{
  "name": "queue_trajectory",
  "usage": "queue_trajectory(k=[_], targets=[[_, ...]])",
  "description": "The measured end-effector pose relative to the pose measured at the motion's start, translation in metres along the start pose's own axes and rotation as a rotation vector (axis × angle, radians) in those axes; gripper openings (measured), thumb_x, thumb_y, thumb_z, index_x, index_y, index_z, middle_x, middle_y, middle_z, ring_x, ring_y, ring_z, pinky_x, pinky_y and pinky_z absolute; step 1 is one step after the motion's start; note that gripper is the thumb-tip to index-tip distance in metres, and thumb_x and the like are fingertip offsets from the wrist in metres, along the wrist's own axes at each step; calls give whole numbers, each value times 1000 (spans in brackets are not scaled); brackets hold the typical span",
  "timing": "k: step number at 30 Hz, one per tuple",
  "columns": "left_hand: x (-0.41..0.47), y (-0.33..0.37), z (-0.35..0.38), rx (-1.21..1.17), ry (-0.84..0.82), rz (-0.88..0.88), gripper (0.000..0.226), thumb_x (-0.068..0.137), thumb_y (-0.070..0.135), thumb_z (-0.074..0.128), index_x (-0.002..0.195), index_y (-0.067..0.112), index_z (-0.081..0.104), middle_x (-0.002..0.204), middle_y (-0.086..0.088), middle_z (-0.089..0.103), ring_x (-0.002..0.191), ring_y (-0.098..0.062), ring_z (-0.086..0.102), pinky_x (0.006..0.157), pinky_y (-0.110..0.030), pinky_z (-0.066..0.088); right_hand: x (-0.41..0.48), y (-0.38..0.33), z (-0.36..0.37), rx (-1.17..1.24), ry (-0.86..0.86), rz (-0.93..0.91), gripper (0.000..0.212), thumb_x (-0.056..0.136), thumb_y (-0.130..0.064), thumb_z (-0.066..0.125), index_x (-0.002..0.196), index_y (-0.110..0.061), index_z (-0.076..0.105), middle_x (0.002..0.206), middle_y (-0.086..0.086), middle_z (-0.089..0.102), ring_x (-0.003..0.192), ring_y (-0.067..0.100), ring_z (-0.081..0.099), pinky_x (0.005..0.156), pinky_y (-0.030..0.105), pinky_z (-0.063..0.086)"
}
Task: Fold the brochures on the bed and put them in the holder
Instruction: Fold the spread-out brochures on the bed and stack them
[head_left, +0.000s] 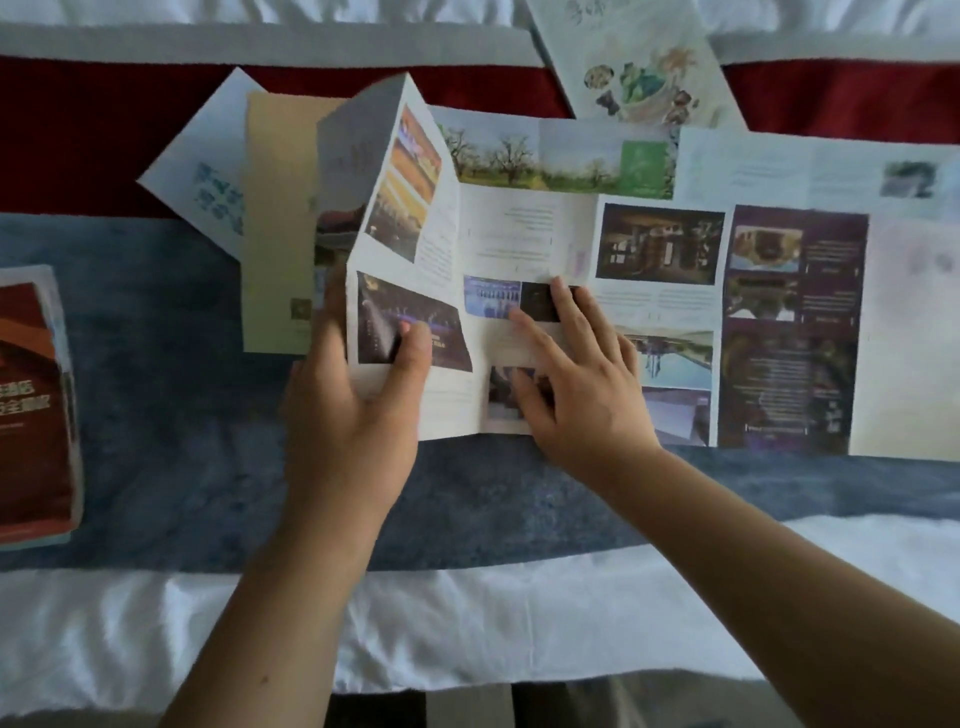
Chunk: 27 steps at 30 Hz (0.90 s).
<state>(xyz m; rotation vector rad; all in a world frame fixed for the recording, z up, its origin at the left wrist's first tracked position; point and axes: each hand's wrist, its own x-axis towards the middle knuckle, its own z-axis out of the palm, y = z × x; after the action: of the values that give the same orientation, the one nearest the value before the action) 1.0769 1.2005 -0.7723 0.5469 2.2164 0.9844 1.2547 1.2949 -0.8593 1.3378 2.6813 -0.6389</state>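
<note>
A long multi-panel brochure (660, 249) with photos lies spread across the bed. Its left end panels stand up in a zigzag fold. My left hand (353, 395) grips the lower edge of that raised left panel, thumb on a dark photo. My right hand (576, 374) presses flat on the panel beside it, fingers spread. Other brochures lie around: a cream one (275, 223) and a white one with blue print (208, 171) at the left, one with a food drawing (639, 67) at the top. At the left edge a clear holder (36, 405) contains a red brochure.
The bed has a white sheet (467, 623) near me and a runner with a blue-grey band (182, 415) and a dark red band (93, 114). More unfolded sheets (810, 166) overlap at the right, reaching the frame edge.
</note>
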Motion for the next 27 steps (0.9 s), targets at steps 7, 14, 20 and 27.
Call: queue_trajectory(k=[7,14,20,27], targets=[[-24,33,8,211,48,133,32,100,22,61,131,25,61,117,8,71,100,-8,67,84,-29,55,-25,46,-22,-33,41,95,57,98,-60,45,150,-36,43,172,10,11,160,30,-1,125,50,6],[-52,58,30,326,-117,299,51,101,6,53,148,25,50,131,7,64,112,-9,60,82,-10,45,-49,77,-32,-18,-56,99,66,99,-67,35,160,-43,25,174,5,2,159,30,-9,125,56,10],[-61,88,56,419,-264,530,75,86,-15,53,148,27,53,125,7,67,111,-14,65,95,-21,53,-46,79,-45,121,99,146,59,95,-48,50,150,-28,42,157,3,41,145,26,33,112,56,33],[-47,101,52,682,-202,859,68,73,-15,49,123,22,76,122,3,74,100,-28,74,76,-41,59,-46,96,-65,400,227,308,75,93,-29,54,160,-19,20,152,8,46,137,26,41,118,48,30]])
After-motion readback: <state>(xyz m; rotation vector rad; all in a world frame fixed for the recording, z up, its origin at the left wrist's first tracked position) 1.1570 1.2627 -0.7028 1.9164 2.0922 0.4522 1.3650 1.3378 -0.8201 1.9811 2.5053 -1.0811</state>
